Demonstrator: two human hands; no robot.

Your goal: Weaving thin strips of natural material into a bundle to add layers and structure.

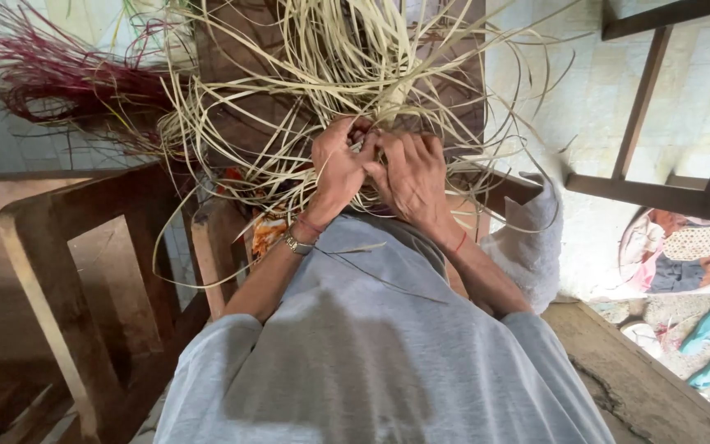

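Observation:
A tangle of pale straw-coloured strips spreads out in front of me over a brown wooden surface. My left hand and my right hand meet at the middle of the tangle, fingers closed on several strips. A watch and a red thread sit on my left wrist; a red thread circles my right wrist. A grey garment covers my body below the arms.
A bunch of dark red strips lies at the upper left. A wooden chair frame stands at the left, another wooden frame at the right. White cloth, coloured fabric and teal sandals lie at the right.

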